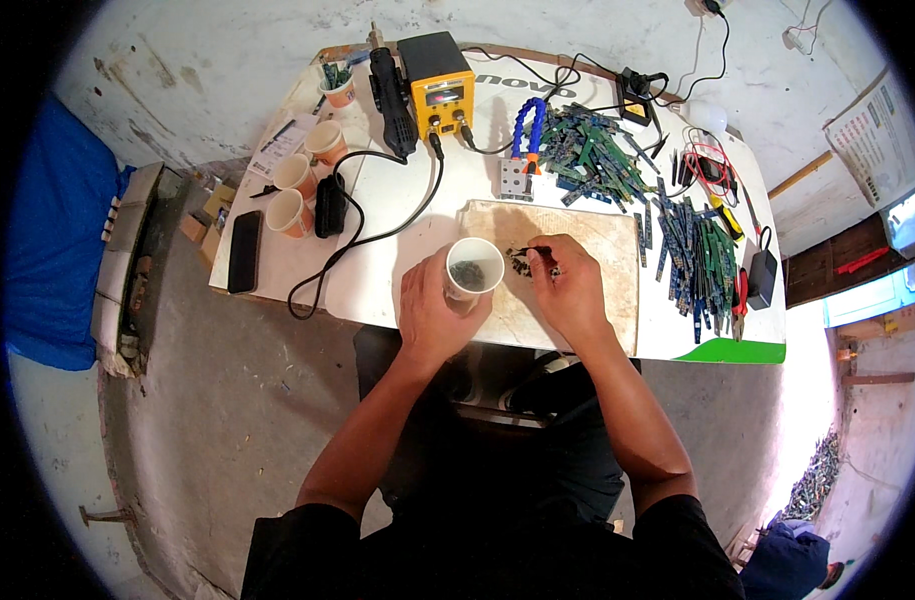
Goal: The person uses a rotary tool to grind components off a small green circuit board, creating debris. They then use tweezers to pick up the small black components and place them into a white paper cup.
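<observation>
The left hand point(429, 312) wraps around a white paper cup point(464, 292) and grips it near the front edge of the table point(367, 290). The cup's open top shows, and small grey bits point(467, 273) sit at the bottom. The right hand point(575, 292) is just beside it, with its thumb and finger tips bent close together. Something dark is at those tips, but it is too small for me to tell what it is or if the hand really grips it. A small heap of dark bits point(520, 264) lies by the tips, on a tan board point(609, 310). To do this well, I think the cup should be held snug but not squeezed, since paper can bend. It would help to have its mouth low and close to the heap, so a dropped bit has only a short way to fall. A soft, slow pinch looks best, because such tiny bits may slip or hop away. The right sleeve and wrist should not sweep through the heap. Farther off, a pile of thin green strips point(702, 255) lies to the right, and a black and orange box point(440, 95) stands at the back, well apart from the cup.
</observation>
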`<state>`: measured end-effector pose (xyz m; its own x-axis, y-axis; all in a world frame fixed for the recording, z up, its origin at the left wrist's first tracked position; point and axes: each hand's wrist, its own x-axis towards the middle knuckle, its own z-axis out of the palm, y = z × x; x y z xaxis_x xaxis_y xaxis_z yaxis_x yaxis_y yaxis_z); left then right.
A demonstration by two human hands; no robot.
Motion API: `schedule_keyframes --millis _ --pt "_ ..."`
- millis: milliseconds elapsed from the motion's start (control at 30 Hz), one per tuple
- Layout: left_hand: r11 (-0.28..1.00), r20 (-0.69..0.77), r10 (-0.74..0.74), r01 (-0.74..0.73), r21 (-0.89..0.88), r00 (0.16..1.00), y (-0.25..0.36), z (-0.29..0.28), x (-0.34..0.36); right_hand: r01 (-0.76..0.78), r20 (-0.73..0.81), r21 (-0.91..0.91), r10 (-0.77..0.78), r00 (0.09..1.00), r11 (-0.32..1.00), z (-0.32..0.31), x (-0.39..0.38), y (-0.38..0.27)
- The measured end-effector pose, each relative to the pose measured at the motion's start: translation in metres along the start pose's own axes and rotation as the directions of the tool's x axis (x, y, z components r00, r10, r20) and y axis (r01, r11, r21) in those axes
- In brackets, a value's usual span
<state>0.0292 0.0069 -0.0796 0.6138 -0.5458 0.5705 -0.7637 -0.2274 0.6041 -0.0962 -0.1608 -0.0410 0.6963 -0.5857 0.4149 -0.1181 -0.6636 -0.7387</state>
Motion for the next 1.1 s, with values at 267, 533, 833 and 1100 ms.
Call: schedule_keyframes --millis 267,533,833,1100 --pt "1.0 -0.002 0.014 -0.014 0.019 1.0 -0.003 0.003 -0.002 0.01 0.007 -0.018 -0.01 1.0 1.0 0.0 0.0 0.003" --pt "1.0 -0.009 0.012 -0.012 0.017 1.0 -0.004 0.004 -0.003 -0.029 0.013 0.003 0.029 1.0 1.0 0.0 0.001 0.002" --pt "1.0 -0.003 0.0 0.0 0.022 1.0 -0.002 0.003 -0.003 -0.092 -0.062 0.064 0.096 0.993 0.994 0.003 -0.001 0.015" --pt "1.0 0.007 0.0 0.0 0.007 1.0 -0.002 0.002 -0.001 -0.168 -0.087 0.174 0.185 0.979 0.97 -0.001 -0.002 0.018"
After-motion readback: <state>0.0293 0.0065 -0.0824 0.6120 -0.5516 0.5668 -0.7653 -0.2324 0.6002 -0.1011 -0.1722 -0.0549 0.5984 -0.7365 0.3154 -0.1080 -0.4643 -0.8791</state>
